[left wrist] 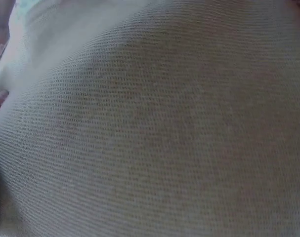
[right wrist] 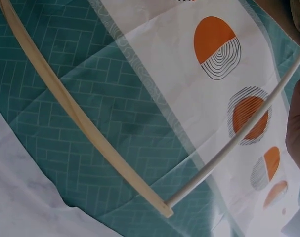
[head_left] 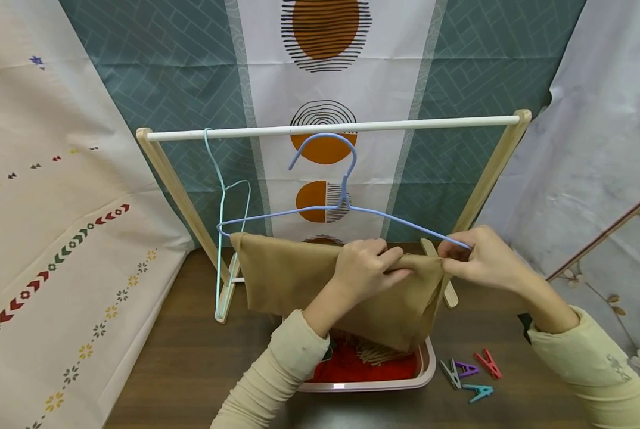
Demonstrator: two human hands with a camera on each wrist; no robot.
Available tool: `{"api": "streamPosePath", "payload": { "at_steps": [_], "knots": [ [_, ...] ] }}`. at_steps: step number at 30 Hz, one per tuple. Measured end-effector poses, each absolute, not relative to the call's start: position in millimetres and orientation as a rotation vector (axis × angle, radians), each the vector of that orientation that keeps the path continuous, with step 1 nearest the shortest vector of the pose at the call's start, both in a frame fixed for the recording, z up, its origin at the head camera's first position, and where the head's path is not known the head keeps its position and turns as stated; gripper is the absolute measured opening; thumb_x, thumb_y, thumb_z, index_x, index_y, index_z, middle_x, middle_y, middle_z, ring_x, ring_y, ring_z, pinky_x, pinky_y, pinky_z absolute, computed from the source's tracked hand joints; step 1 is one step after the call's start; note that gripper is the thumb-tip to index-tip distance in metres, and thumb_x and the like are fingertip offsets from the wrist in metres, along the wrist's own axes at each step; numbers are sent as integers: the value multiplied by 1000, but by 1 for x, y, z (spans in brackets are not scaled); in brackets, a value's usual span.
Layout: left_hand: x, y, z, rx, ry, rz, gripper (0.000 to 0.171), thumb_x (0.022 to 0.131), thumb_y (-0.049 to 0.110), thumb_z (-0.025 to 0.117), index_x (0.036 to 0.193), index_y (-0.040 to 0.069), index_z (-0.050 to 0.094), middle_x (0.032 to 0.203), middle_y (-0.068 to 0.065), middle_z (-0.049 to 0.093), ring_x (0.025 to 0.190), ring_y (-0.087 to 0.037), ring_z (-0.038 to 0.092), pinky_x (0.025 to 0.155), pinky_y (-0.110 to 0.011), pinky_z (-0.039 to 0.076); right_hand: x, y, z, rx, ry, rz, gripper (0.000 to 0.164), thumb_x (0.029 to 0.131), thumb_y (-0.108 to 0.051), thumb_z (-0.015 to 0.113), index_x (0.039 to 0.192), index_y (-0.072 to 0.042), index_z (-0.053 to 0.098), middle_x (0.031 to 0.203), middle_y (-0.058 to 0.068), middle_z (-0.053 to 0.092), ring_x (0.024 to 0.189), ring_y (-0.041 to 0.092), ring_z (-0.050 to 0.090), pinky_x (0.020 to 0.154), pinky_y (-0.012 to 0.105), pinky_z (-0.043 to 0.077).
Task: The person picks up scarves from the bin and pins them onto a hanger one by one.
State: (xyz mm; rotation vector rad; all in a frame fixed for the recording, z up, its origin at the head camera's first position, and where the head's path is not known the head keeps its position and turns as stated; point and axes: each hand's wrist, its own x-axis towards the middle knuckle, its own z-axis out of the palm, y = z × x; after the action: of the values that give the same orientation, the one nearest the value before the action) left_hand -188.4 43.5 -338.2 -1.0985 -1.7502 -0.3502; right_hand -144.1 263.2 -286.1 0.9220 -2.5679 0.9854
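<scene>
A tan cloth (head_left: 293, 271) hangs folded over the lower part of a blue clothes hanger (head_left: 400, 221), whose hook stands up free of the rack. My left hand (head_left: 364, 267) pinches the cloth's top edge right of its middle. At the right end of the hanger, my right hand (head_left: 478, 259) grips the blue wire, with thumb and fingers right at the cloth's corner. Close-up fabric, the cloth (left wrist: 154, 123), fills most of the left wrist view. Only part of my right hand (right wrist: 299, 131) shows at the right edge of the right wrist view.
Behind the hanger stands a wooden rack with a white rail (head_left: 416, 125); a mint hanger (head_left: 220, 238) hangs at its left. Below the cloth sits a pink basin (head_left: 360, 386) holding red fabric (head_left: 347, 364). Several clothespins (head_left: 478, 391) lie on the table to its right.
</scene>
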Motion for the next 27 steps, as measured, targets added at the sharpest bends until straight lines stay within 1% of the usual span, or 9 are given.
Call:
{"api": "streamPosePath", "payload": {
  "at_steps": [4, 8, 10, 12, 14, 18, 22, 24, 27],
  "knots": [
    [-188, 41, -337, -1100, -1750, -344, 32, 73, 46, 71, 69, 17, 59, 57, 3, 41, 46, -11, 43, 42, -21, 32, -145, 266, -289, 875, -2531, 1029, 25, 68, 10, 56, 66, -14, 56, 55, -15, 40, 46, -2, 31, 38, 20, 26],
    [-187, 29, -334, -1094, -1746, -354, 28, 75, 42, 71, 79, 15, 66, 71, 0, 53, 63, -15, 53, 60, -26, 42, -145, 274, -295, 776, -2519, 1062, 27, 72, 12, 56, 66, -15, 55, 55, -13, 40, 45, -1, 29, 37, 23, 26],
    [-185, 18, -334, -1072, -1714, -393, 25, 75, 36, 71, 83, 12, 68, 79, -3, 57, 73, -18, 55, 70, -32, 43, -144, 280, -298, 728, -2524, 1073, 28, 74, 12, 55, 66, -15, 55, 55, -12, 40, 45, 0, 29, 37, 24, 25],
    [-185, 5, -335, -1024, -1667, -438, 21, 77, 29, 70, 85, 10, 69, 85, -6, 59, 79, -22, 55, 74, -37, 43, -143, 285, -299, 691, -2531, 1101, 27, 74, 12, 54, 66, -14, 55, 54, -11, 41, 44, 1, 30, 37, 26, 25],
    [-186, -9, -338, -962, -1617, -486, 17, 77, 22, 68, 85, 7, 69, 86, -9, 59, 80, -25, 55, 75, -40, 43, -141, 291, -300, 664, -2538, 1139, 27, 75, 13, 53, 67, -12, 56, 53, -9, 41, 43, 3, 30, 37, 26, 24],
    [-189, -35, -345, -750, -1510, -533, 12, 76, 13, 64, 83, 4, 68, 83, -11, 58, 76, -29, 54, 68, -43, 41, -138, 299, -300, 636, -2543, 1212, 26, 76, 13, 52, 67, -11, 56, 52, -8, 41, 42, 4, 32, 36, 27, 24],
    [-191, -56, -353, -459, -1451, -687, 19, 74, 12, 63, 88, -1, 60, 86, -17, 53, 79, -34, 48, 70, -45, 36, -136, 303, -299, 620, -2555, 1246, 27, 77, 13, 51, 68, -11, 56, 51, -7, 41, 42, 3, 33, 36, 27, 25],
    [-190, -63, -357, -356, -1502, -826, 26, 75, 13, 62, 93, -5, 54, 91, -19, 50, 83, -34, 46, 74, -42, 36, -135, 305, -299, 618, -2555, 1265, 27, 78, 14, 50, 69, -11, 56, 51, -7, 41, 42, 4, 33, 35, 27, 25],
    [-189, -69, -361, -276, -1641, -1103, 32, 79, 12, 62, 101, -8, 49, 92, -20, 50, 82, -26, 48, 75, -31, 38, -135, 307, -299, 621, -2544, 1300, 27, 78, 15, 49, 69, -9, 57, 50, -5, 40, 41, 6, 33, 35, 28, 25]
  ]
}}
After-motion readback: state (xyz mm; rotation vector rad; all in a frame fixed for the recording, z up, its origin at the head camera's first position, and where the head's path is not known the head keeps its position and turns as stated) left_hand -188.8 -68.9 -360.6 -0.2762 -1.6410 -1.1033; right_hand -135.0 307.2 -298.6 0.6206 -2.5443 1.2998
